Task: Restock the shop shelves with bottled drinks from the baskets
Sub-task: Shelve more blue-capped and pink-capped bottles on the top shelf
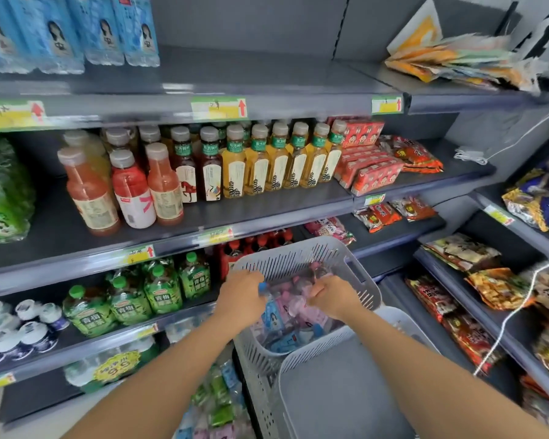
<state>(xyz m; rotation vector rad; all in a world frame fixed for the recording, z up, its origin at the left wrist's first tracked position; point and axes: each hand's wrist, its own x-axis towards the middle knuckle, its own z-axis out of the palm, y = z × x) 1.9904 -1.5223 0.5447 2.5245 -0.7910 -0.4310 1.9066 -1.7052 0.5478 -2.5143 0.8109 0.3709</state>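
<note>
Both hands are inside the far basket [301,248], a grey perforated basket standing low in front of the shelves, right of centre. It holds a pile of bottled drinks [293,324] with pink and blue labels, lying on their sides.

Left hand [240,293]: fingers curled round the neck of a blue-capped bottle [268,307] at the left side of the pile; the cap shows just beside the fingertips.

Right hand [333,296]: fingers curled down among the bottles at the right side of the pile. Whether they hold a bottle cannot be told.

The near basket [330,384], same grey type, lies against the near edge of the far basket.

Shelf contents:
- Top shelf [267,103], far left: blue-labelled water bottles [61,33], upright.
- Middle shelf: orange and red juice bottles [130,188] at left, dark tea bottles [200,169] beside them, yellow tea bottles [276,163] next in a row, then red cartons [371,172].
- Lower shelf: green-capped bottles [140,296] at left; red-capped bottles [257,242] behind the far basket.
- Right-hand shelves: snack bags [463,251].
</note>
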